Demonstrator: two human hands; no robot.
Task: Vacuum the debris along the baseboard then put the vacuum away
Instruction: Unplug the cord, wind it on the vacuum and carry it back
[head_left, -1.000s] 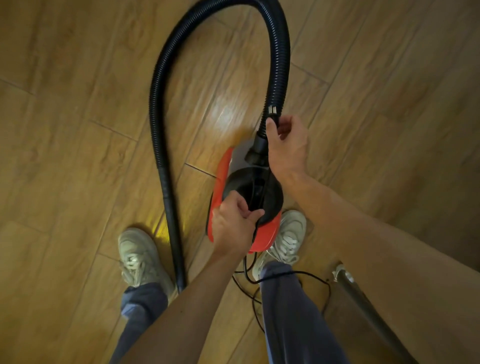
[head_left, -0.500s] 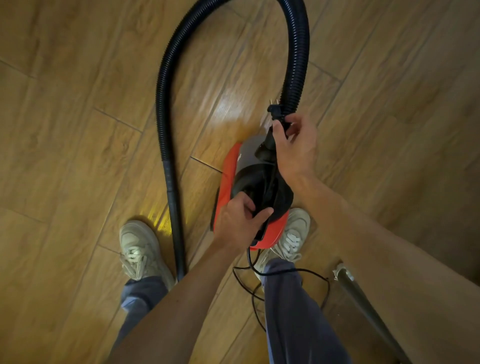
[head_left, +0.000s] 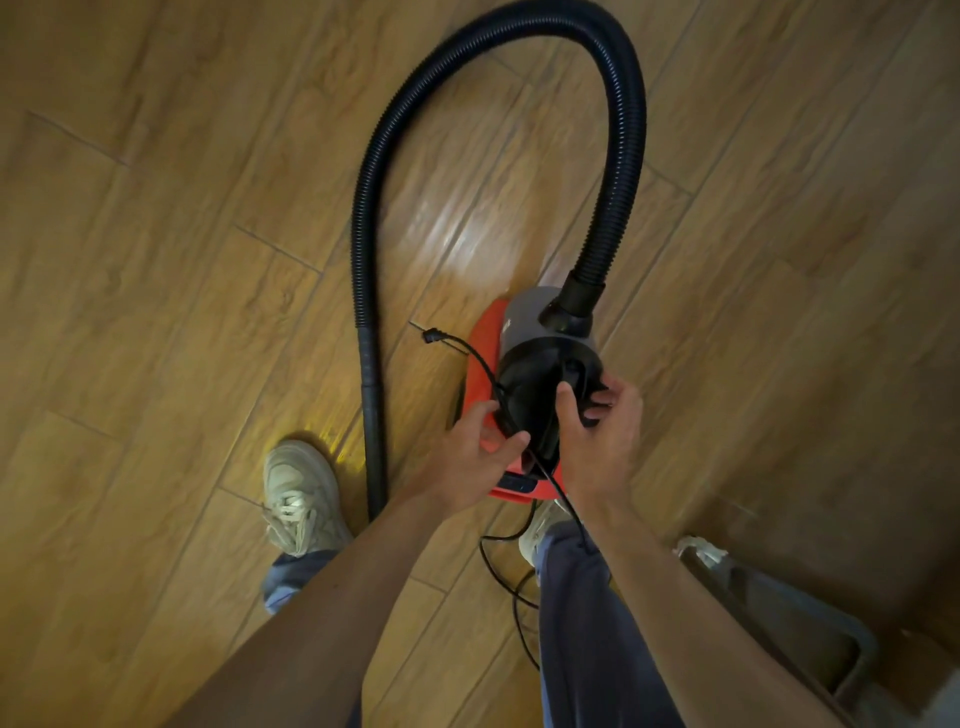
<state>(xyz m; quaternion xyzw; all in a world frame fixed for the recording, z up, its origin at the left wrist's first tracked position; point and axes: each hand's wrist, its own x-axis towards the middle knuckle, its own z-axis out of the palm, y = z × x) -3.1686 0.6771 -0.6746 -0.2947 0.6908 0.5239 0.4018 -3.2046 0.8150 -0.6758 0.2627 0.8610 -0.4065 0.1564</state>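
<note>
Both your hands are on the red vacuum, which sits on the wood-plank floor between your shoes. Left hand: fingers pinch the black cord, plug end loose over the floor. Right hand: fingers curled around the black top housing. Hose arcs up and back down beside your left shoe. Glare patch on the planks ahead of the vacuum.

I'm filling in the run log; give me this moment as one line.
phase: cord stowing | left hand: pinching power cord | right hand: on vacuum handle | vacuum: on floor | plug: loose
</note>
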